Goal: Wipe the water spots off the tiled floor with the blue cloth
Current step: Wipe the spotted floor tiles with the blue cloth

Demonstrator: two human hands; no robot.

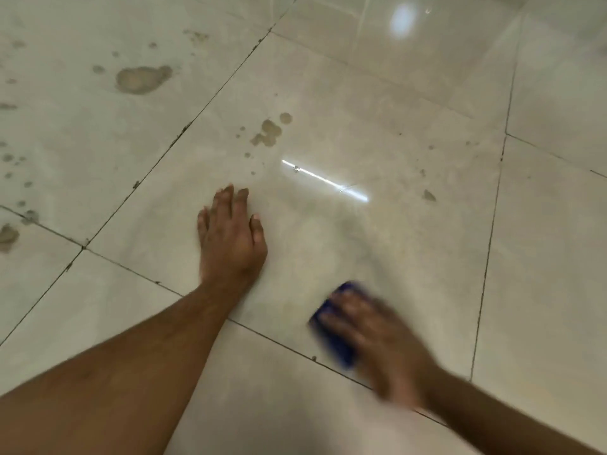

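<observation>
My right hand point(377, 343) presses flat on the blue cloth point(335, 343) on the glossy beige tiled floor point(410, 133); both are motion-blurred, and the hand covers most of the cloth. My left hand point(230, 238) rests flat on the same tile, fingers spread, holding nothing. A cluster of water spots point(269, 133) lies beyond the left hand. A larger puddle point(141, 79) sits on the tile at the far left, with several small spots point(13, 165) along the left edge. Small marks point(428, 195) lie to the right.
Dark grout lines point(184, 129) cross the floor diagonally. A bright streak of reflected light point(325, 180) lies on the middle tile, and a round glare point(402, 18) shines at the top right.
</observation>
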